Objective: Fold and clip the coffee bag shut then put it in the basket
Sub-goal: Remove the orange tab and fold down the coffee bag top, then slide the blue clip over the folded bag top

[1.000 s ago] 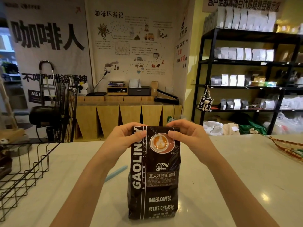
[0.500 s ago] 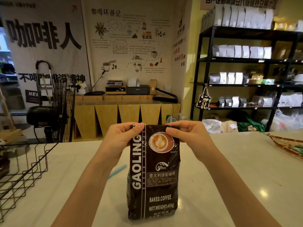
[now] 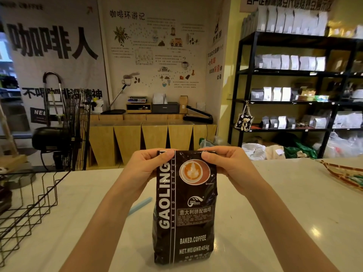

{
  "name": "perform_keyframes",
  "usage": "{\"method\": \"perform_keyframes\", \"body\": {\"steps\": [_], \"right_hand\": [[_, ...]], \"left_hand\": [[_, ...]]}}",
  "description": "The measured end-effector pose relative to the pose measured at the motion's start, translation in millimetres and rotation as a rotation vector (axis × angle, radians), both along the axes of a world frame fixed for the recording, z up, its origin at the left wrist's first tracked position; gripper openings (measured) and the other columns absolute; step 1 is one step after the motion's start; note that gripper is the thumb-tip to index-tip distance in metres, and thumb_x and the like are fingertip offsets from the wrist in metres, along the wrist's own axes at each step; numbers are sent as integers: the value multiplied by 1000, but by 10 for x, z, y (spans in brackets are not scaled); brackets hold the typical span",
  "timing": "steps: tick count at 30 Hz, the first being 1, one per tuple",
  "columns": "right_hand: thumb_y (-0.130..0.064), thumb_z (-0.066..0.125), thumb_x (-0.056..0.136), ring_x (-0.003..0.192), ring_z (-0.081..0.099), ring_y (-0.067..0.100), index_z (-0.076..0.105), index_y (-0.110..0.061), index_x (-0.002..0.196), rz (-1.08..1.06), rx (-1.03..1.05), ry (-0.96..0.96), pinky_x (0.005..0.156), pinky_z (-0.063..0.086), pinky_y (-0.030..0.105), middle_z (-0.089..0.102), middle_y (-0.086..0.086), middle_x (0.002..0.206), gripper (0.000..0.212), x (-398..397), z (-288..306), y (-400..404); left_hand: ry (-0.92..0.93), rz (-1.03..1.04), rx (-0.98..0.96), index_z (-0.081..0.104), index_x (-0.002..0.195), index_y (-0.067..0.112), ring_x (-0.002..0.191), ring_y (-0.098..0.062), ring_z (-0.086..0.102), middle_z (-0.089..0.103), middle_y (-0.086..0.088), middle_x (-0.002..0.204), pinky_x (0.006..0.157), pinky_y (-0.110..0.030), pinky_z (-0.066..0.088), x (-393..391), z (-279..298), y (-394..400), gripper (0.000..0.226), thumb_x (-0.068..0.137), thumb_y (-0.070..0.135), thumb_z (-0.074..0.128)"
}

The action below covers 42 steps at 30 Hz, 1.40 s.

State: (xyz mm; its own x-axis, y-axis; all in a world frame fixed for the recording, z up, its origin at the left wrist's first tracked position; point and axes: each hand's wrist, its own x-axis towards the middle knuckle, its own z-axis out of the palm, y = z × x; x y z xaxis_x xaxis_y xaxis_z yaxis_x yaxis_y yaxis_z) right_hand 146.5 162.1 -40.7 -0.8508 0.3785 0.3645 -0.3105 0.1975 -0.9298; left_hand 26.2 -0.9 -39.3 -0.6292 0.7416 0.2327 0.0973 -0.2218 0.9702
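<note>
Head cam, wide-angle, looks fwd/down across white counter, close range.

A coffee shop: black shelves of bagged coffee (mostly white pouches), coffee-themed wall posters, a wooden counter.

The dark coffee bag, pinched at its top corners by the left hand and the right hand, reads "GAOLING" in big white letters running up its side below the left hand, with "BAKED COFFEE" in a thin line beside it. Below the right hand stands a label "意大利拼配咖啡", then "BAKED.COFFEE" and "NET.WEIGHT:454g". Far above the left hand, a wall banner reads "咖啡人"; the poster beside it is headed "咖啡环游记".
</note>
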Motion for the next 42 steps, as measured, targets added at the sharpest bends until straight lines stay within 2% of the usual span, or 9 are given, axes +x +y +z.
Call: {"method": "perform_keyframes", "body": {"steps": [4, 10, 16, 21, 29, 31, 35, 38, 42], "right_hand": [[-31, 63, 70, 67, 70, 10, 73, -18, 80, -55, 6, 44, 58, 54, 15, 75, -5, 67, 19, -25, -14, -25], [-27, 62, 77, 64, 69, 11, 73, -17, 76, -107, -3, 32, 59, 54, 17, 73, -4, 63, 15, -59, -38, -51], [-35, 64, 67, 72, 71, 13, 73, -19, 85, -42, -13, -18, 64, 56, 18, 76, -2, 71, 26, -22, -7, -41], [-17, 71, 70, 66, 72, 10, 70, -21, 81, -84, 2, -9, 58, 55, 16, 75, -5, 65, 13, -53, -34, -71], [-18, 69, 69, 58, 69, 9, 71, -15, 74, -70, -43, 53, 56, 53, 15, 73, -4, 59, 6, -116, -88, -104], [-15, 69, 72, 58, 68, 10, 72, -15, 73, -84, -44, 72, 56, 53, 16, 73, -4, 59, 3, -124, -102, -101], [-12, 69, 73, 59, 68, 10, 71, -14, 75, -106, -52, 84, 56, 54, 16, 73, -4, 59, 4, -128, -119, -92], [-12, 68, 74, 58, 69, 9, 71, -15, 75, -108, -60, 78, 55, 54, 16, 73, -4, 59, 4, -134, -111, -98], [-11, 67, 76, 57, 68, 8, 70, -14, 75, -108, -83, 79, 53, 53, 15, 72, -5, 58, 5, -137, -120, -95]], "left_hand": [[-11, -1, -15, 69, 85, 9, 58, -8, 66, 72, 2, 62, 53, -15, 51, 7, -2, 10, 26, 70, 28, 60], [7, -21, -37, 70, 72, 12, 60, -9, 66, 72, 1, 64, 62, -19, 50, -18, -6, 6, 24, 70, 33, 59], [7, -12, -40, 70, 75, 11, 61, -10, 65, 72, 0, 65, 64, -20, 50, -33, -15, 7, 22, 76, 30, 59], [21, -7, -36, 70, 80, 7, 61, -9, 65, 72, 0, 66, 60, -17, 51, -39, -19, 10, 26, 74, 30, 59], [193, -6, -73, 70, 88, 19, 69, -7, 68, 74, 4, 71, 60, -13, 50, -61, 8, -51, 22, 72, 30, 59], [348, -26, -195, 65, 96, 30, 83, -2, 69, 75, 11, 87, 70, -14, 51, -144, 24, -148, 30, 66, 34, 64], [584, -82, -670, 54, 97, 46, 99, 7, 56, 59, 28, 105, 91, -18, 40, -404, -5, -440, 50, 50, 57, 67], [531, -8, -859, 58, 97, 40, 105, -5, 52, 58, 17, 108, 101, -32, 37, -645, -144, -571, 33, 67, 39, 70], [610, 118, -1147, 63, 109, 25, 117, -17, 49, 57, 2, 124, 103, -38, 37, -966, -514, -573, 38, 72, 30, 71]]}}
